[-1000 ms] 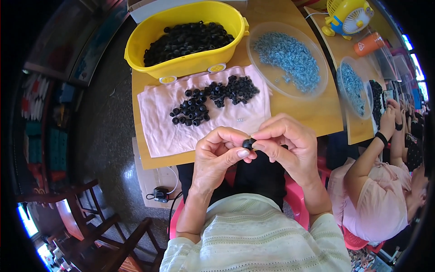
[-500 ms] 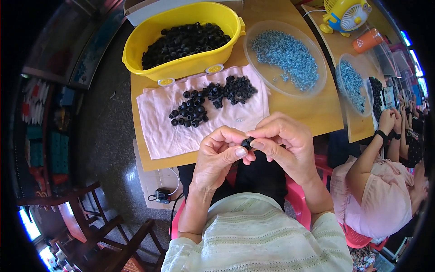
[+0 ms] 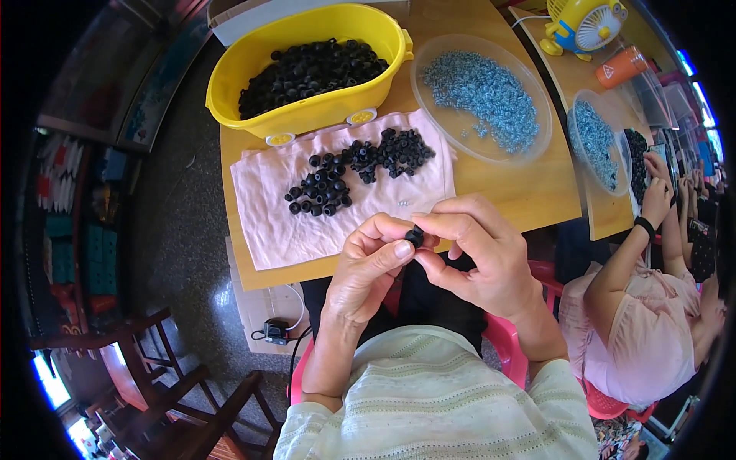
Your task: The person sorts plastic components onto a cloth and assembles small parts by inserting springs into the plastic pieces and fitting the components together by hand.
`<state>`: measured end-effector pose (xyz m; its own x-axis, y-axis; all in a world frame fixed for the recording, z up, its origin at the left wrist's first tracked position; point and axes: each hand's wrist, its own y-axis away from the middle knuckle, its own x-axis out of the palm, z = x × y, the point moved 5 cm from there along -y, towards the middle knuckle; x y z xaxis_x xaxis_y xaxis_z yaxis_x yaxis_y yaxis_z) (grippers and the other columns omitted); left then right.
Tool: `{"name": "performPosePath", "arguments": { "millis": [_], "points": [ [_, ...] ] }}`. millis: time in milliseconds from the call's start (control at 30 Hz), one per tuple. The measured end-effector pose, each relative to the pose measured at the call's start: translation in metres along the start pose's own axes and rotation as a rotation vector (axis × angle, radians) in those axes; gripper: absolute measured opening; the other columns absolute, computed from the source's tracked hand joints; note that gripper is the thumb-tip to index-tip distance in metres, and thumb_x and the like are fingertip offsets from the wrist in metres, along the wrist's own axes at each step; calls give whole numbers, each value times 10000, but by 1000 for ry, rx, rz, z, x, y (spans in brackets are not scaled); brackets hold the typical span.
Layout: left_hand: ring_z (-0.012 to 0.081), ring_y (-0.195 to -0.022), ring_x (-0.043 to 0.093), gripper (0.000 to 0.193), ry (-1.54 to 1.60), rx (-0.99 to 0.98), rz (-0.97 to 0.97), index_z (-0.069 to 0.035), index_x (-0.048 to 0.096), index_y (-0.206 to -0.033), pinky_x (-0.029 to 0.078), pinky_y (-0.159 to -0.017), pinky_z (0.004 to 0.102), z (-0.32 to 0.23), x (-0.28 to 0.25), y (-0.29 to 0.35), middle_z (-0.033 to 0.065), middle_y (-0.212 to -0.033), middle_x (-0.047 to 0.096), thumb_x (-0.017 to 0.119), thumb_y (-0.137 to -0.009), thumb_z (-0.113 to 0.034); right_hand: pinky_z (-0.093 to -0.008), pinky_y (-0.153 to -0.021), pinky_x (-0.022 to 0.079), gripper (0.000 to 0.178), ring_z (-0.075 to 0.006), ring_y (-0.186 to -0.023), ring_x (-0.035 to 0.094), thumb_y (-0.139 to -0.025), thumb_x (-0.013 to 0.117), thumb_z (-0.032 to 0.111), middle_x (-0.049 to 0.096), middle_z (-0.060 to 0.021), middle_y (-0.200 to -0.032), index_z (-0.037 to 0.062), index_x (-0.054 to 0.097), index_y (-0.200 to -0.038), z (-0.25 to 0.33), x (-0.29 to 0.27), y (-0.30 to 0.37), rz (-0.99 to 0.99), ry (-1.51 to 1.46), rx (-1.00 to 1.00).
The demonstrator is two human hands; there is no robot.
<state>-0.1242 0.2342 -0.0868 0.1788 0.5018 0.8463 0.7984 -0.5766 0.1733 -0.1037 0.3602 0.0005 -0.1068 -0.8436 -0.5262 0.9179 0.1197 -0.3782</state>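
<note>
A small black round part (image 3: 415,237), like a hollow cap, is pinched between the thumb and index finger of my left hand (image 3: 373,257). The fingers of my right hand (image 3: 479,257) come in from the other side. Its index fingertip touches the top of the part, while its thumb stands apart just below. Both hands are over my lap, just off the front edge of the table. Beyond them, on a pink cloth (image 3: 264,230), lie larger black round parts (image 3: 322,186) and a heap of smaller black pieces (image 3: 399,153). A few tiny clear pieces (image 3: 404,204) lie nearer.
A yellow wheeled tub (image 3: 307,111) full of black parts stands at the back left. To its right, a round clear tray (image 3: 437,126) holds small blue pieces. At the right, a co-worker in pink (image 3: 625,330) sits by another tray (image 3: 580,153) and a yellow fan (image 3: 586,27).
My right thumb has parted from the black part and dropped lower. The part has shifted slightly left and up in my left fingers. The co-worker's hands have moved.
</note>
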Motion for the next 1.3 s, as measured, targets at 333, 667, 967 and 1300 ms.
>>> {"name": "performPosePath", "arguments": {
  "millis": [333,667,967,1300],
  "points": [
    [141,-874,648,113,154,-72,12,-42,625,-946,527,-827,288,5,2,8,78,-956,674,670,-851,0,-292,-564,496,351,-218,-651,598,-641,776,-32,638,-93,-889,2,661,-971,9,-3,1,-40,170,-346],
    [155,-922,636,96,154,-23,-25,-58,605,-930,500,-882,314,3,11,1,77,-971,661,649,-856,-14,-297,-625,522,381,-221,-754,621,-669,755,-20,609,-87,-917,0,633,-1030,4,-2,3,-41,138,-214],
    [144,-924,639,115,65,5,-22,-43,611,-966,499,-880,293,-1,2,0,73,-964,665,654,-861,-21,-294,-646,520,410,-214,-765,608,-677,743,34,604,-79,-939,-5,630,-1070,8,-4,-2,-31,365,-301],
    [115,-891,622,165,-77,33,-83,13,637,-1035,498,-835,256,2,11,8,72,-976,668,658,-880,-40,-306,-632,509,427,-232,-758,595,-670,727,-12,596,-104,-936,-50,610,-1079,10,-6,1,98,339,-339]
  ]
}}
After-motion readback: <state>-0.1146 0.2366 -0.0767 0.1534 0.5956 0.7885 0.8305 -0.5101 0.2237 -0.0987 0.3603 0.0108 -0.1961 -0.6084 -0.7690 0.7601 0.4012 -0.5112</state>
